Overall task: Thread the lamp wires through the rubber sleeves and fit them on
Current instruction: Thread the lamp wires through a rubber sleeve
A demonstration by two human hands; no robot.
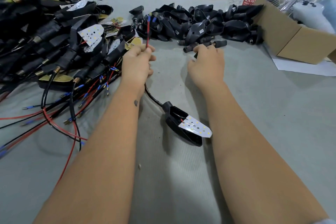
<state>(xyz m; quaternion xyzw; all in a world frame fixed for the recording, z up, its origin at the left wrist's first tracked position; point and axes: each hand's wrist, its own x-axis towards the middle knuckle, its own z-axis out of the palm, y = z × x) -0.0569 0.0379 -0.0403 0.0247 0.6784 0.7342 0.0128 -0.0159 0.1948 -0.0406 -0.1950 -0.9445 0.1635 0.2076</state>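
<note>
The left hand point(138, 60) has its fingers curled tight round the lamp wires point(148, 31), a red and a dark strand that stand up out of the fist with blue-capped ends toward the far side; the black cable runs back from under that hand to the lamp point(185, 125), which lies on the bench point(254, 114) near the person between the forearms, its LED board face up. The right hand point(207, 65) reaches to the loose rubber sleeves point(205, 44) just short of the far heap of black housings point(200, 22), its fingers bent onto one; whether it is already pinched I cannot tell. The wires look thin, light and limp, so they are best held close behind the capped tips to keep them from buckling. The sleeve looks soft and grippy, likely to drag on the insulation; hold it round its middle, bore toward the wire ends.
</note>
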